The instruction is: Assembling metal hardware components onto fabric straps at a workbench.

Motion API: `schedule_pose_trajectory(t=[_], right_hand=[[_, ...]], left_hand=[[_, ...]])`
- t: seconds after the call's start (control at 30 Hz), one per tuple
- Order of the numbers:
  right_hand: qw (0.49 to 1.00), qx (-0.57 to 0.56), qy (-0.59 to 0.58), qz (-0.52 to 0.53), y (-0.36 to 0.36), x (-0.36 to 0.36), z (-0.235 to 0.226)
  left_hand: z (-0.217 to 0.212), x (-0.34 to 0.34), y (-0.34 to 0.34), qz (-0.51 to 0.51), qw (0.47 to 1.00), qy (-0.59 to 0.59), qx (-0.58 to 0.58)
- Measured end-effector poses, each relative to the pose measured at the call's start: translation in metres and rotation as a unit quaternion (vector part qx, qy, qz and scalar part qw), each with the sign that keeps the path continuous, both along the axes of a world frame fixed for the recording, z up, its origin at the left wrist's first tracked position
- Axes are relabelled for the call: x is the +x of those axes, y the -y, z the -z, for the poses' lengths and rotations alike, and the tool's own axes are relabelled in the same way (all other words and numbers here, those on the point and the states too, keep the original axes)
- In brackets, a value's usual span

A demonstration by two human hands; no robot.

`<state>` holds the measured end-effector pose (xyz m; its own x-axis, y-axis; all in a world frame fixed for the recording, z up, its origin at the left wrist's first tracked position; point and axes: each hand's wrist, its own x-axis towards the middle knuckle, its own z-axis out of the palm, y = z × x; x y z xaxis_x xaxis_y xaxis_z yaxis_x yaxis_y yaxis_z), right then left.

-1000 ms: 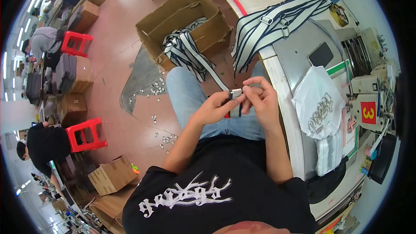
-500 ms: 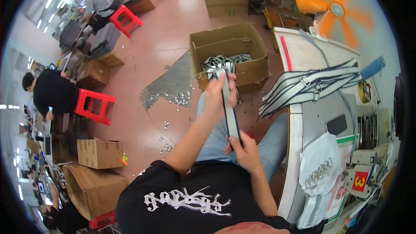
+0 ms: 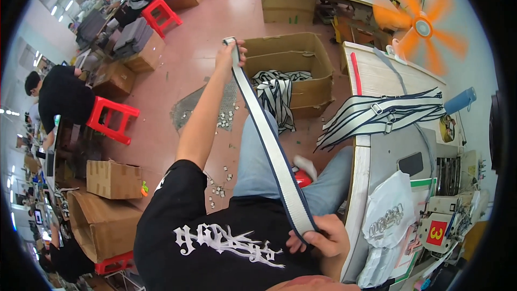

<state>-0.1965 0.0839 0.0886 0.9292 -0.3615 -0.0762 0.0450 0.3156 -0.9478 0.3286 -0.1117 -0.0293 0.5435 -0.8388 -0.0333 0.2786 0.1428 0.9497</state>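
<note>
Your left grip and right grip both pinch the strap stretched between them, seemingly midway, while buckled straps on the bench look finished and webbing in the box seems yet unworked.

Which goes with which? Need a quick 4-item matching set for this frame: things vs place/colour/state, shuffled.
Things
1. White strap with dark edges
2. Fan
3. Phone
4. Open cardboard box

Place, colour or state
A. Lying on a grey surface
B. Stretched between the left hand and right hand
C. Standing on the floor, striped straps in it
D. Orange blades

Pairs: 1-B, 2-D, 3-A, 4-C
</note>
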Motion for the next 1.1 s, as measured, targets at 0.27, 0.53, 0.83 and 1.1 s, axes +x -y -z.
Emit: schedule_pose_trajectory(t=[0.27, 0.53, 0.83, 1.1], right_hand=[[0.978, -0.083, 0.044, 0.189, 0.039, 0.065, -0.008], [0.936, -0.058, 0.073, 0.339, 0.099, 0.113, 0.011], [0.899, -0.111, 0.002, 0.424, 0.108, 0.104, 0.049], [0.945, -0.016, -0.024, 0.324, 0.081, 0.084, 0.085]], left_hand=[[-0.035, -0.142, -0.059, 0.353, 0.928, -0.077, -0.09], [-0.013, -0.233, -0.112, 0.442, 0.875, -0.187, -0.066], [-0.058, -0.271, -0.107, 0.311, 0.948, -0.023, 0.066], [-0.078, -0.238, -0.057, 0.239, 0.954, -0.146, -0.104]])
